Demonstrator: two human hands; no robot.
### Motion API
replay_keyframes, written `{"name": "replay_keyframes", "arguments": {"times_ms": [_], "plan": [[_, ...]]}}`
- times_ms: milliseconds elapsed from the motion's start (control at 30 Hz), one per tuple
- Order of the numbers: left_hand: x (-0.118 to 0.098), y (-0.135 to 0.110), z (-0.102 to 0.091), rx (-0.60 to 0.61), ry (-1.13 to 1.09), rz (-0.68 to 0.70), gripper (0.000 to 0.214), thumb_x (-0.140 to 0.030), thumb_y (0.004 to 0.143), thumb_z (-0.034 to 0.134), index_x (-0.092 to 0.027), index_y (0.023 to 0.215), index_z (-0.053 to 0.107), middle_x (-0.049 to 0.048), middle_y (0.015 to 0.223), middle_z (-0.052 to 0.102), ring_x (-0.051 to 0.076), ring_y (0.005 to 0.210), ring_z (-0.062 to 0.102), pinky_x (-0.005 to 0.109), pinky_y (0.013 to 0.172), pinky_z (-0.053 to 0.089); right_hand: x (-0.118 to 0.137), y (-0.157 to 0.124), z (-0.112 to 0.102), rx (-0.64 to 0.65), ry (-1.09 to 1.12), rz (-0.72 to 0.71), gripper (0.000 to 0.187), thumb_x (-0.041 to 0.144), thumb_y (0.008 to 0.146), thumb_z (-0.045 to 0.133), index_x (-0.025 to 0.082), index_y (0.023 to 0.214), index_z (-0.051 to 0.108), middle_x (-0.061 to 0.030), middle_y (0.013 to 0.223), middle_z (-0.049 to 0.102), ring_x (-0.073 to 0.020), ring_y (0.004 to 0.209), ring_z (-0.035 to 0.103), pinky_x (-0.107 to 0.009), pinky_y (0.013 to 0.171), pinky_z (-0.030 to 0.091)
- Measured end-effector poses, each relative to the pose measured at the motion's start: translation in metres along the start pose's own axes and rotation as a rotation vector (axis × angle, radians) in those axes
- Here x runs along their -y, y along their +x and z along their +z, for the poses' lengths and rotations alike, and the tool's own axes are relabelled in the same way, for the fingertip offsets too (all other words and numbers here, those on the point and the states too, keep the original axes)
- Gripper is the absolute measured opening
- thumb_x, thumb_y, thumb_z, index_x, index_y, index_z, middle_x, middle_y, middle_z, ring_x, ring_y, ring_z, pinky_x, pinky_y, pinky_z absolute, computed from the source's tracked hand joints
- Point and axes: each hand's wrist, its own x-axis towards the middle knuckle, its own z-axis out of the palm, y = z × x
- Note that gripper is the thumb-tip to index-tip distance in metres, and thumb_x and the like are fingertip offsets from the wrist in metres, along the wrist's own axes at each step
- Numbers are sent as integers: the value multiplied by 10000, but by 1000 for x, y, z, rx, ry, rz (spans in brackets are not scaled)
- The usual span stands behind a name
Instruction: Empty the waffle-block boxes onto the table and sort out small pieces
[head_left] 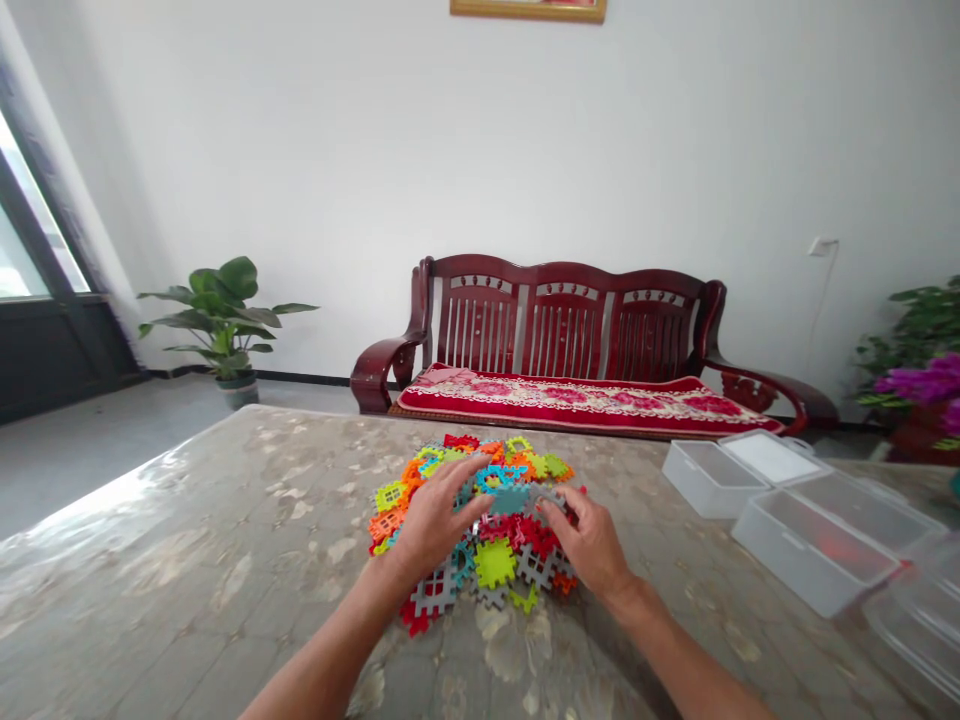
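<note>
A heap of colourful plastic interlocking building tiles with toothed edges lies on the table in front of me. Some are solid, like the lime-green tile; others are window-shaped, like the grey window tile. My left hand is over the heap's left side, its fingers stretched out and the thumb apart, gripping nothing I can see. On the right of the heap, my right hand pinches a grey toothed tile between thumb and fingers. A blue-grey tile sits beside it, between the two hands.
Translucent plastic boxes stand on the table to the right, one with something red at it. A patterned cloth covers the table. Beyond are a red wooden bench and a potted plant at the left.
</note>
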Motion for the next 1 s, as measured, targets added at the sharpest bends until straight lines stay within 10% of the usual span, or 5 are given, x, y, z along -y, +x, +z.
{"name": "replay_keyframes", "arguments": {"times_ms": [133, 267, 600, 1000], "plan": [[-9, -3, 20, 115, -80, -79, 329, -458, 876, 545, -270, 1081, 722, 20, 949, 755, 213, 841, 672, 315, 798, 527, 5, -5, 3, 32, 60, -46, 221, 387, 898, 533, 221, 892, 679, -18, 801, 716, -183, 719, 627, -253, 660, 462], [1, -1, 23, -31, -184, -264, 403, -520, 866, 505, -192, 981, 709, 6, 726, 683, 182, 670, 617, 276, 620, 489, -3, -2, -3, -4, 31, -61, 247, 411, 900, 526, 215, 847, 665, -21, 757, 691, -184, 714, 620, -258, 658, 459], [20, 5, -6, -347, 173, -55, 386, -266, 880, 515, -257, 1250, 626, 74, 1240, 658, 246, 1167, 593, 406, 1024, 459, -50, 24, -23, -148, -120, 56, 386, 386, 858, 495, 235, 1163, 677, -66, 1089, 727, -247, 1009, 648, -408, 946, 477], [134, -16, -61, -450, 171, -605, 454, -429, 851, 444, -186, 1135, 700, 75, 1070, 746, 275, 999, 675, 401, 922, 523, -108, 13, -35, -13, 240, 286, 470, 479, 744, 598, 212, 1110, 724, -92, 1167, 723, -287, 1050, 644, -410, 910, 507]]}}
